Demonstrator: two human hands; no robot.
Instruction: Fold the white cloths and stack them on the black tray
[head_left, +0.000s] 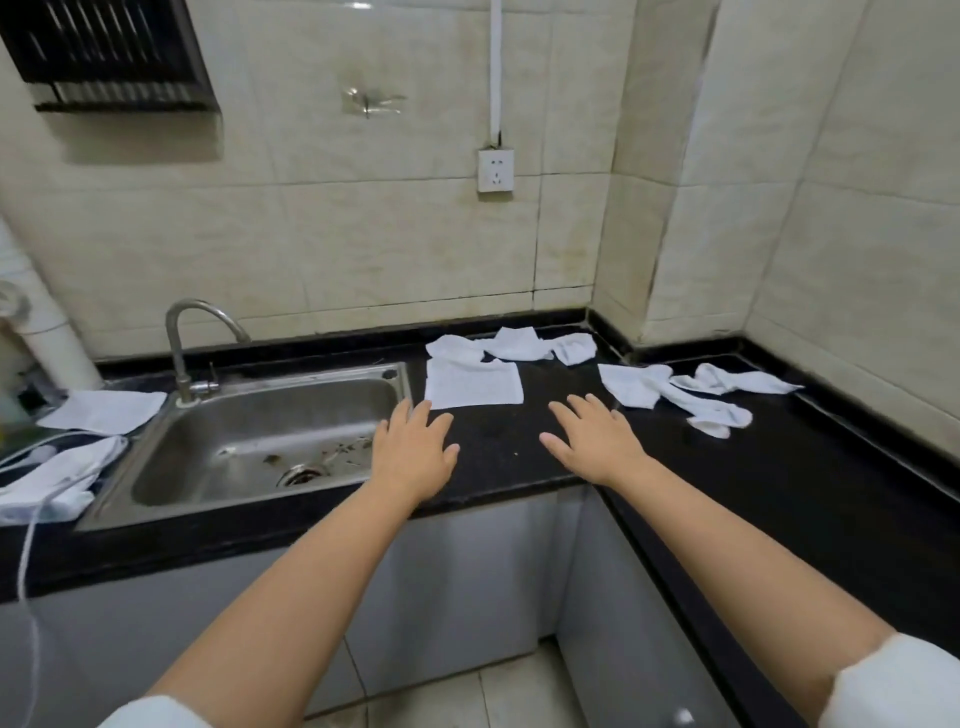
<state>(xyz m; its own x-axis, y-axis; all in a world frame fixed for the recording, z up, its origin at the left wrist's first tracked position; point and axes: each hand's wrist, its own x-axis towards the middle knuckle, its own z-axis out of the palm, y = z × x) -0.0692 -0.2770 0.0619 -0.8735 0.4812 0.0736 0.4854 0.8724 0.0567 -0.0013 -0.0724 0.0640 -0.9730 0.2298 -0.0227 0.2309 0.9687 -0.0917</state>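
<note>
Both hands are empty. The left hand and the right hand hang at centre frame with fingers straight and spread, set apart from one another, just short of the flat cloth. Whether the palms touch the black counter cannot be determined.

The flat cloth lies spread out, roughly square, just above the left fingertips and beside the right rim of the sink. Three crumpled cloths lie behind it against the back wall. A further bunched group lies to the right of centre. Two more white cloths lie at the left edge of the frame, beyond the sink.

Handling assessment: the cloths appear thin, light and limp, with no stiffness. They will likely sag and crease when lifted, and may slide on the glossy counter. The advisable hold is a pinch at two neighbouring corners, one per hand, so that the edge stays taut for the fold.

Containers: the steel sink holds no cloth; dark debris lies scattered near its drain. No black tray is visible in frame, so nothing can be confirmed as stacked.
</note>
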